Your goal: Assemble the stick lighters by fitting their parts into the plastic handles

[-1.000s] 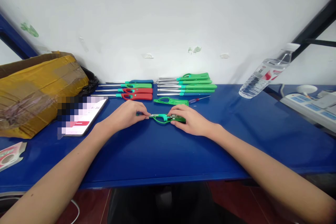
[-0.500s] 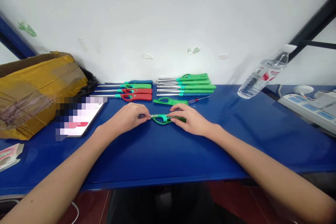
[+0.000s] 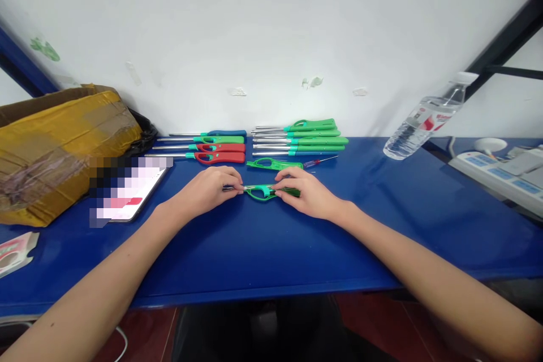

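Between my hands lies a green long-neck gas lighter (image 3: 259, 193), low over the blue table, with a teal trigger and some inner metal parts showing. My left hand (image 3: 215, 188) pinches its metal tube end. On the handle end, the fingers of my right hand (image 3: 303, 192) are closed and hide part of it. Just behind, a loose green handle shell (image 3: 275, 164) rests on the table. A small screwdriver (image 3: 319, 162) with a clear reddish handle touches or nearly touches the shell's right end.
Finished-looking lighters lie in two groups by the wall: red, green and blue ones (image 3: 220, 147) left, mostly green ones (image 3: 318, 140) right. A taped cardboard box (image 3: 68, 153) and phone (image 3: 136, 195) are left. A water bottle (image 3: 424, 121) and power strip (image 3: 500, 172) stand right.
The fingers of my left hand have shifted slightly at the tube end of the lighter. My right hand and the things on the table look nearly unchanged.
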Demonstrator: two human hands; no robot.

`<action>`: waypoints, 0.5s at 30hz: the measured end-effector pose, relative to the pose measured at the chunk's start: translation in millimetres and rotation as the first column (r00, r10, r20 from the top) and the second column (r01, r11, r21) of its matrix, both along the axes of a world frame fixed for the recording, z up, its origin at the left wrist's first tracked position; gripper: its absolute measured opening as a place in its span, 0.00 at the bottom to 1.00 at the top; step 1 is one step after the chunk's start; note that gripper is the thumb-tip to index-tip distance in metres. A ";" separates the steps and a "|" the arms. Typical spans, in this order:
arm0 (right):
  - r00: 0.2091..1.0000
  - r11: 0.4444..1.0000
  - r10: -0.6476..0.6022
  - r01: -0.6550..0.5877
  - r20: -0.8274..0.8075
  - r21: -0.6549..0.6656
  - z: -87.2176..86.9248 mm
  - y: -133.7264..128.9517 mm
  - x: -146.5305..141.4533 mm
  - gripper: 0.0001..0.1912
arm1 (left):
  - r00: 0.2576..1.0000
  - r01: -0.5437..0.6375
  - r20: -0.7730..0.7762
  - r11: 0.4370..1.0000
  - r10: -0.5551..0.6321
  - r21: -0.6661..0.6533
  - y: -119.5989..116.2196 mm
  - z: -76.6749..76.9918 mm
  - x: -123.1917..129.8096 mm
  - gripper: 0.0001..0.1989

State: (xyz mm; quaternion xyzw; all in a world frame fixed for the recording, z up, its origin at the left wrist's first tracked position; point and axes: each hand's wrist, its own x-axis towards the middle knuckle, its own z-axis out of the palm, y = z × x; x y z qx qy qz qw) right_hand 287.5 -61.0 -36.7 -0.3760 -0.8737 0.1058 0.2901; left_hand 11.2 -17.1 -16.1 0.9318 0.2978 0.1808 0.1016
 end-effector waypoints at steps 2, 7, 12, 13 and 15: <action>1.000 1.000 -0.009 0.008 -0.029 -0.017 1.5 0.4 0.5 0.11 | 1.000 -0.001 0.003 1.000 0.001 -0.005 -0.3 0.5 0.4 0.09; 0.976 0.990 -0.137 0.137 -0.171 -0.014 6.6 9.1 10.9 0.21 | 0.996 -0.078 0.041 0.996 0.080 -0.053 1.2 -0.5 2.2 0.07; 0.958 0.966 -0.254 0.257 -0.135 0.006 12.8 27.7 19.4 0.17 | 0.998 -0.029 0.060 0.998 0.032 -0.050 4.7 -4.2 1.7 0.06; 0.960 0.963 -0.266 0.268 -0.091 0.012 14.4 31.9 18.5 0.15 | 0.998 -0.008 0.059 0.999 0.010 -0.036 5.1 -4.9 1.3 0.07; 0.966 0.967 -0.254 0.252 0.041 0.032 17.4 40.4 14.1 0.15 | 0.999 0.004 0.051 1.000 -0.004 -0.007 5.5 -6.0 0.7 0.08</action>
